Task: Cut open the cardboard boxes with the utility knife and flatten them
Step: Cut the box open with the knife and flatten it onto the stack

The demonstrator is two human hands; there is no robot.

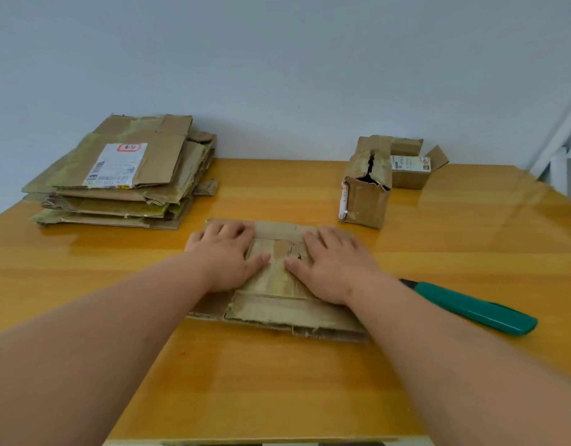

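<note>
I have both palms down on a flattened box [277, 281] in the middle of the desk [277, 381]: my left hand [224, 255] is spread flat on its left half and my right hand [331, 263] is spread flat on its right half, fingers straight, thumbs nearly meeting over the taped centre. I judge this to be the pressing-flat step for this box, close to finished, since the cardboard already lies low against the desk.

The utility knife [474, 309] lies on the desk just beside my right forearm, untouched.

Next, I reckon, this sheet goes to the stack of flattened boxes [123, 175] at the far left, and then I need the knife for what remains. At the far right stand two boxes, touching: the nearer box [366, 191] has a ragged split along its top, and I cannot see anything inside through it; the rear box [409, 169] has a flap standing open, its contents hidden from me.
</note>
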